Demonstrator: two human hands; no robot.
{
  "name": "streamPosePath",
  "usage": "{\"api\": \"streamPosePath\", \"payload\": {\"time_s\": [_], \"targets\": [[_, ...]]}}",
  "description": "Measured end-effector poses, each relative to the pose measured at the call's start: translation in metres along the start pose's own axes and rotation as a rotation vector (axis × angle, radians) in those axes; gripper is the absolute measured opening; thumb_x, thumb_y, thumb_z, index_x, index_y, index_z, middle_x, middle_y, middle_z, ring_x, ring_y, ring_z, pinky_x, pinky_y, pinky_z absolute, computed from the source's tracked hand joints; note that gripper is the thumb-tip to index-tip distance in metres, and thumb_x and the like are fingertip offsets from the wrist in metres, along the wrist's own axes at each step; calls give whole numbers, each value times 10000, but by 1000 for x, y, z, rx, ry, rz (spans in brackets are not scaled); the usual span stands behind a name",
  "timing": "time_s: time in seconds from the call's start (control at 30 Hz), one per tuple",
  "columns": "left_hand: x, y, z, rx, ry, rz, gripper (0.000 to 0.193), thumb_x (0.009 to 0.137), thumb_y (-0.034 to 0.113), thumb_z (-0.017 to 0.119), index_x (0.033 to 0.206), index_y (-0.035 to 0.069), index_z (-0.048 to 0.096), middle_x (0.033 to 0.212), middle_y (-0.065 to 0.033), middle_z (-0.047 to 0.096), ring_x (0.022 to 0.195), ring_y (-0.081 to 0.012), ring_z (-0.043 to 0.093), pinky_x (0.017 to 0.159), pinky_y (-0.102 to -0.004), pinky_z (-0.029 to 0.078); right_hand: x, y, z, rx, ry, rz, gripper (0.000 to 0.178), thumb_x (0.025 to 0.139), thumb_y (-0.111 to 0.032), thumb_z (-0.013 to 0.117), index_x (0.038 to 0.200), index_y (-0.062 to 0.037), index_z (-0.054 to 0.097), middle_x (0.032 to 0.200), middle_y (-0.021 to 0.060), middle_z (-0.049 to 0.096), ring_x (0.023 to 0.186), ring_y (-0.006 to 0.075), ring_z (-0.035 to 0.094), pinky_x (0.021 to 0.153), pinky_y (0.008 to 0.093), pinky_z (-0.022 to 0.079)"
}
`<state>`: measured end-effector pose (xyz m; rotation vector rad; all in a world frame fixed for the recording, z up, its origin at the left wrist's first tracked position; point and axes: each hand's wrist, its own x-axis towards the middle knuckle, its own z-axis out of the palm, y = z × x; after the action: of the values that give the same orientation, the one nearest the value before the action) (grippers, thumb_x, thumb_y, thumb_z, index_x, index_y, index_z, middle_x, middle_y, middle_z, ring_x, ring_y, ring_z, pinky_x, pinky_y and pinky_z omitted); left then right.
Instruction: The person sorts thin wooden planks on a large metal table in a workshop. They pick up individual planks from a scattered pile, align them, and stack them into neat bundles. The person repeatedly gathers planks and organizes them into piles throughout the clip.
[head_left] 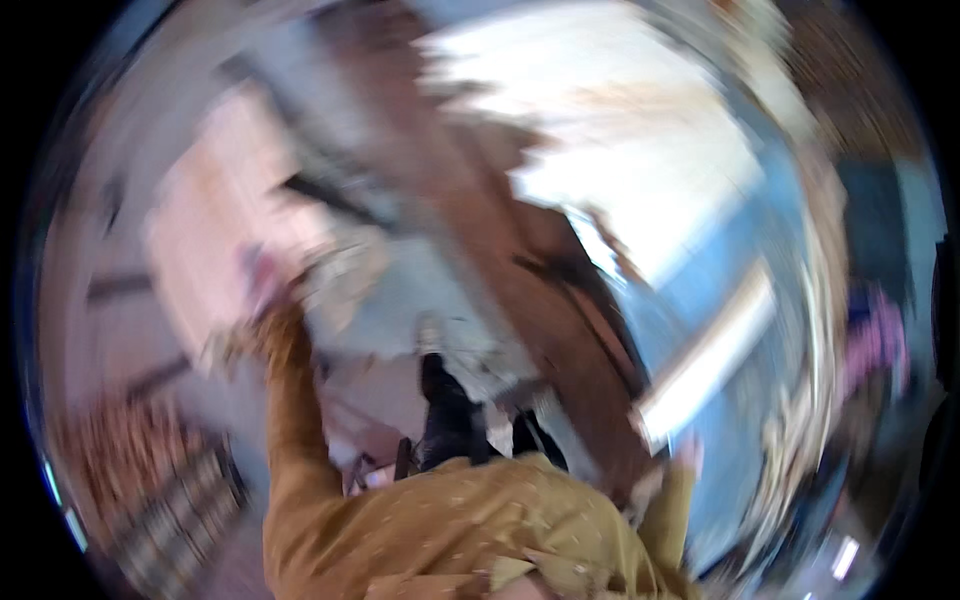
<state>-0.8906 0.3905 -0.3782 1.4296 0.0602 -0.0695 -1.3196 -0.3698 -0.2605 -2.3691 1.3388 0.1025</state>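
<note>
Strong motion blur smears the view. My left arm, in a mustard sleeve, reaches forward, and my left hand is over the near right part of a pale, board-like sheet. A reddish patch shows by that hand; I cannot make out what it is. Crumpled pale material lies just right of it. My right hand is low at the right, close to the near end of a long white block on a blue surface. Whether it touches the block cannot be seen. The fingers of both hands are smeared.
A reddish-brown beam or ledge runs diagonally through the middle. Beyond it lies a large bright white sheet. Stacked brown slatted pieces are at the lower left. Someone in pink appears at the far right.
</note>
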Motion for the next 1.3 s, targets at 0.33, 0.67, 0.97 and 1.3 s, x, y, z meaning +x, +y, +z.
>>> {"api": "streamPosePath", "payload": {"time_s": [0.33,0.67,0.97,1.3], "targets": [[-132,46,639,824,-573,-42,1072,796,399,787,1578,51,141,1573,-320,218,1482,-392,228,1182,-440,266,74,-120,60,188,-163,-125,490,1027,-376,408,1401,-82,523,1240,228,638,1142,398,617,1033,443,459],[-149,13,748,976,-694,-432,990,764,470,781,1521,56,296,1419,-264,463,1248,-365,537,1031,-496,466,61,-19,11,983,-669,-252,494,1008,-293,515,1452,-91,441,1279,136,611,1105,274,620,888,393,550],[-150,-49,757,-399,-245,-768,424,979,382,577,1218,37,636,1197,-162,669,1064,-279,643,910,-413,548,139,-56,8,1930,-849,20,894,920,-118,704,1567,-83,87,1387,215,523,1167,311,607,943,374,547],[-78,19,705,1074,-379,47,680,821,419,722,1324,-11,567,1279,-184,586,1198,-342,550,1021,-414,450,152,-172,21,983,-826,-14,1096,851,-306,736,1590,-115,-51,1325,176,588,1194,274,584,980,308,467]]}}
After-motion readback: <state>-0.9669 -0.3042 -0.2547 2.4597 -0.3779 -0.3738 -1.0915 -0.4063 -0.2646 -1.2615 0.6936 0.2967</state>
